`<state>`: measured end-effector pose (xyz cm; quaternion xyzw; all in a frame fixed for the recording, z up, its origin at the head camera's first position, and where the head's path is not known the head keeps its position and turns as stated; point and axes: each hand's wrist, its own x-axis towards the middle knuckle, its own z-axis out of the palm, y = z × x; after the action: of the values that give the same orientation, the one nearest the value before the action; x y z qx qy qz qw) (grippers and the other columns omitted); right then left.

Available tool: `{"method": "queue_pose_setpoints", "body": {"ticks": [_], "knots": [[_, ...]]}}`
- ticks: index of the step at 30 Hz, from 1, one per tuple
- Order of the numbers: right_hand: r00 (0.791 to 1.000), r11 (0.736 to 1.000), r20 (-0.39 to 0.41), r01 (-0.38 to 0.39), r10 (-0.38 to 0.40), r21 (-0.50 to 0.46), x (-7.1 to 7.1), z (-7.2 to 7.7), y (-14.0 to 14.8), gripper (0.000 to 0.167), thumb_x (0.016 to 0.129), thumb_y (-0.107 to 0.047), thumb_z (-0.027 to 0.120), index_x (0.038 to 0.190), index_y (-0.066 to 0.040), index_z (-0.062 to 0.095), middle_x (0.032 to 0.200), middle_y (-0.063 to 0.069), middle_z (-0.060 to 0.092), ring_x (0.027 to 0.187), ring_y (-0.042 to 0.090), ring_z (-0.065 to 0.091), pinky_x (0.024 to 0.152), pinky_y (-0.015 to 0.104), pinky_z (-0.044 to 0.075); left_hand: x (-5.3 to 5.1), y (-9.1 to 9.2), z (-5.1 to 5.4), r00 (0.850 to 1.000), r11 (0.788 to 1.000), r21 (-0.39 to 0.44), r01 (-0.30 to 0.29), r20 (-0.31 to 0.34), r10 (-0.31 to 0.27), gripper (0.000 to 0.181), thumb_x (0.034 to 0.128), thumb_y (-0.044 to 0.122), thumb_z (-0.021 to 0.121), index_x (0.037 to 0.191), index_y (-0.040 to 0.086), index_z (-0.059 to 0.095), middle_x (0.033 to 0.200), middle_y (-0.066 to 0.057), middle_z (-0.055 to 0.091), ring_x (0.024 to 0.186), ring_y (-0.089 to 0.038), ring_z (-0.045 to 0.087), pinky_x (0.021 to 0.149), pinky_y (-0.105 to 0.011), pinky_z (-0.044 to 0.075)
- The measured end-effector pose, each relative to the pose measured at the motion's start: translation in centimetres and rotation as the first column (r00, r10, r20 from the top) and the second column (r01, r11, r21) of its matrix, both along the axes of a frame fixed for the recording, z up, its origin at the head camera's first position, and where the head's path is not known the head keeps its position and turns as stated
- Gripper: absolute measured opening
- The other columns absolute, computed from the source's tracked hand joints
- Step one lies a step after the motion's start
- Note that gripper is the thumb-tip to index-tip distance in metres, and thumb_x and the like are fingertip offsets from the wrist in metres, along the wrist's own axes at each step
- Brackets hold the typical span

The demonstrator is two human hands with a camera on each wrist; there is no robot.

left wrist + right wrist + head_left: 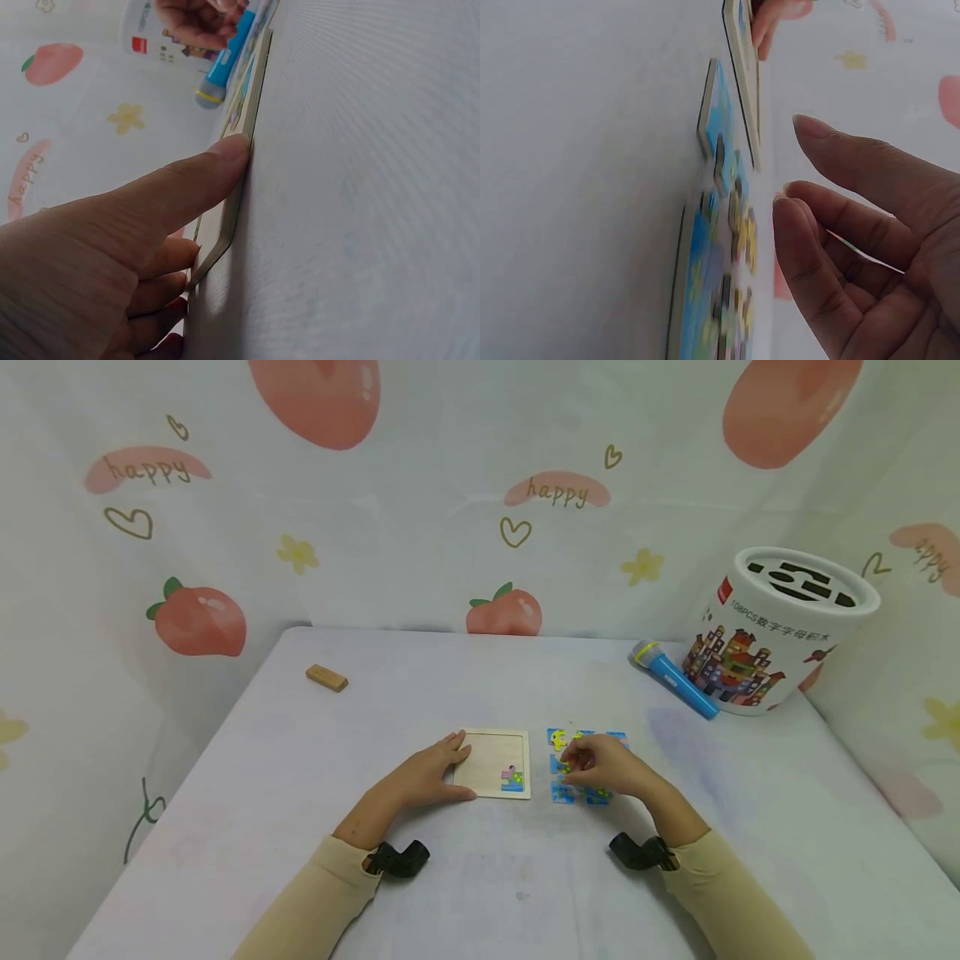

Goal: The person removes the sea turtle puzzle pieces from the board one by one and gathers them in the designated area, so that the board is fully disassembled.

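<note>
My left hand (427,775) holds a square wooden puzzle tray (486,762) by its left side. In the left wrist view, the thumb lies along the tray's near edge and the fingers bend against another side. One joined patch of puzzle (512,780), pink, green and blue, sits in the tray's near right corner. To the right, loose puzzle pieces (562,792) lie in rows, several partly hidden under my right hand (611,767). That hand hovers over them; in the right wrist view its thumb and loosely bent fingers stand apart with nothing between them.
A blue toy microphone (678,681) lies at the back right, against a large white bucket (772,631) with printed buildings. A small wooden block (327,677) is at the back left. Behind the table hangs a peach-patterned cloth (405,543).
</note>
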<state>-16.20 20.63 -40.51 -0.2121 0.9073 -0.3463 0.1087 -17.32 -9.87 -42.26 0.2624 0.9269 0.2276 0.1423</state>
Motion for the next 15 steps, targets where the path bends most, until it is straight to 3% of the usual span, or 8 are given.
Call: {"method": "queue_pose_setpoints", "body": {"ticks": [15], "knots": [[0.998, 0.999, 0.054, -0.009, 0.011, -0.045, -1.4, -0.3, -3.8, 0.026, 0.077, -0.019, 0.076, 0.097, -0.002, 0.069, 0.082, 0.003, 0.064, 0.073, 0.011, 0.056, 0.065, 0.021, 0.051, 0.0, 0.1, 0.0, 1.0, 1.0, -0.009, 0.0, 0.002, 0.0, 0.081, 0.078, 0.041, 0.072, 0.141, 0.003, 0.039, 0.154, -0.012, 0.022, 0.143, -0.027, 0.02, 0.114, -0.043, 0.025]]}}
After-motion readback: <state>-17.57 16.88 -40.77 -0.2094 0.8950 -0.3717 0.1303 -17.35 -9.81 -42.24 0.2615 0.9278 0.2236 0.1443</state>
